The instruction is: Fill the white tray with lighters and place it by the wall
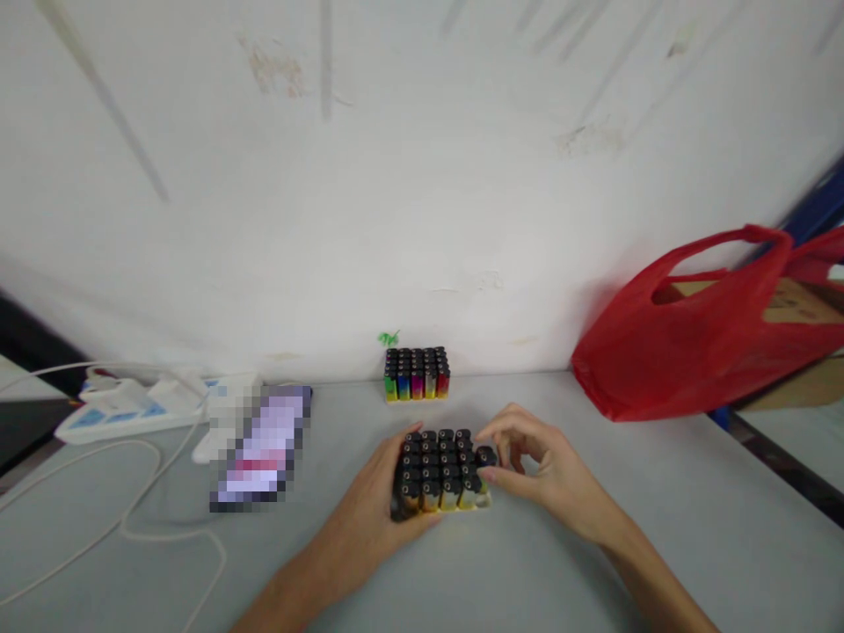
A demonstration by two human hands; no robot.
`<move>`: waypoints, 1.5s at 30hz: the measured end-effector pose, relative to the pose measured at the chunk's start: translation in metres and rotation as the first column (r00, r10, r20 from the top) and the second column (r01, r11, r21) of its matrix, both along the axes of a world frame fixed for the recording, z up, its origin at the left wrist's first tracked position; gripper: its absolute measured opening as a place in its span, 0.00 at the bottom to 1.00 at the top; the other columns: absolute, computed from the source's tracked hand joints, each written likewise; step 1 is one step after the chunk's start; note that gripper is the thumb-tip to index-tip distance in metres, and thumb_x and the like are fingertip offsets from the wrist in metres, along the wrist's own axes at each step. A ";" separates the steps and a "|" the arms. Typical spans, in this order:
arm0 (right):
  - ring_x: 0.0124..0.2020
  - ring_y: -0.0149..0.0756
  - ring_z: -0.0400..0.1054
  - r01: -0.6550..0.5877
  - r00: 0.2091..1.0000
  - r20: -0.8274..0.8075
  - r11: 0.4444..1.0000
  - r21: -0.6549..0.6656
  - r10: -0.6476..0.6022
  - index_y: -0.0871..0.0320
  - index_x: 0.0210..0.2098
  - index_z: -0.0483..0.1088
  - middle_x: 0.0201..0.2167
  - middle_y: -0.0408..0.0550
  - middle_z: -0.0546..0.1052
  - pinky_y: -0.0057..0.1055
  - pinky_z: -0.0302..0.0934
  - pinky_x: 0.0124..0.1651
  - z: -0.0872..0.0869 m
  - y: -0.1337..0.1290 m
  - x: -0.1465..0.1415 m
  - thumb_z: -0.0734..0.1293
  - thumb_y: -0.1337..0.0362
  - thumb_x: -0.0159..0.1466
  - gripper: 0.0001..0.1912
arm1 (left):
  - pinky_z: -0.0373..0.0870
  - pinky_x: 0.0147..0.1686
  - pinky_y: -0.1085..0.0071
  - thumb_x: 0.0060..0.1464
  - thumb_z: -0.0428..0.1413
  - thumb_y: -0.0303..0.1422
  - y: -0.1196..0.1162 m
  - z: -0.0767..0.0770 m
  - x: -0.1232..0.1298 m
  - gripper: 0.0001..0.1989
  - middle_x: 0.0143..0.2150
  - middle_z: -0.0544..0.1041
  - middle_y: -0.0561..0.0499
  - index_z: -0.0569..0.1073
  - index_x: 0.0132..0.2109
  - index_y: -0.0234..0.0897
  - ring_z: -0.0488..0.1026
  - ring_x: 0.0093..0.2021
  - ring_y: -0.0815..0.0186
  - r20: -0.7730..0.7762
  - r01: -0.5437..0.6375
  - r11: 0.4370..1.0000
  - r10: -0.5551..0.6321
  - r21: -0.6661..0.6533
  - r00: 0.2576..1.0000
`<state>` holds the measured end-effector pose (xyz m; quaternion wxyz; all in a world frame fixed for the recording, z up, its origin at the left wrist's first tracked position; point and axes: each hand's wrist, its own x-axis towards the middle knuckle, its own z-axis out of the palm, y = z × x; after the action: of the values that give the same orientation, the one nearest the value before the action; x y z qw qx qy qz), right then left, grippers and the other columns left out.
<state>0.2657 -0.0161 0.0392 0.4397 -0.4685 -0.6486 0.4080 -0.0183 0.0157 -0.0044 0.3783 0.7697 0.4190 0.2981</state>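
Observation:
In front of me on the grey table is a tray of lighters (440, 475), black-topped with yellowish bodies, standing upright in rows. My left hand (382, 488) wraps round the tray's left side, thumb along the front edge and fingers at the back. At the right side, my right hand (537, 462) pinches a single lighter (486, 456) between thumb and fingers. This lighter's black top is by the right end of the rows; its lower part is hidden. The clear tray rim (484, 501) shows at the front right corner.
Against the wall stands a second block of colourful lighters (417, 376), with a small green sprig (389, 338) behind it. To the left lie a phone (267, 448), a white power strip (132, 413) and loose white cables (158, 457). A red bag (699, 343) sits at the right.

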 end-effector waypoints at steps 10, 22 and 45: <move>0.36 0.38 0.70 0.005 0.999 0.038 0.999 -0.039 -0.003 0.51 0.46 0.82 0.39 0.45 0.75 0.34 0.66 0.38 -0.009 0.002 0.001 0.79 0.55 0.68 0.11 | 0.63 0.76 0.44 0.56 0.74 0.35 0.000 -0.003 -0.001 0.48 0.76 0.71 0.43 0.62 0.77 0.49 0.69 0.74 0.40 -0.012 0.006 1.000 -0.006 0.017 1.000; 0.30 0.36 0.65 0.268 0.964 -0.006 0.963 0.026 -0.268 0.55 0.42 0.76 0.30 0.42 0.72 0.33 0.59 0.33 -0.004 0.005 0.011 0.69 0.46 0.75 0.18 | 0.62 0.76 0.43 0.57 0.72 0.34 0.000 0.001 0.000 0.46 0.76 0.71 0.41 0.61 0.77 0.46 0.70 0.74 0.41 -0.022 0.014 1.000 -0.013 0.009 1.000; 0.35 0.54 0.75 0.666 0.399 0.796 0.741 0.090 -0.456 0.50 0.39 0.65 0.32 0.51 0.78 0.38 0.50 0.36 -0.015 -0.032 0.070 0.60 0.45 0.73 0.16 | 0.60 0.77 0.42 0.57 0.71 0.33 0.001 -0.007 0.000 0.46 0.76 0.71 0.44 0.61 0.77 0.49 0.69 0.74 0.43 -0.003 -0.007 1.000 0.007 0.029 1.000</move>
<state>0.3355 -0.0481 0.0242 0.1656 -0.8367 -0.5179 0.0658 -0.0184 0.0172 -0.0115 0.3656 0.7741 0.4178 0.3042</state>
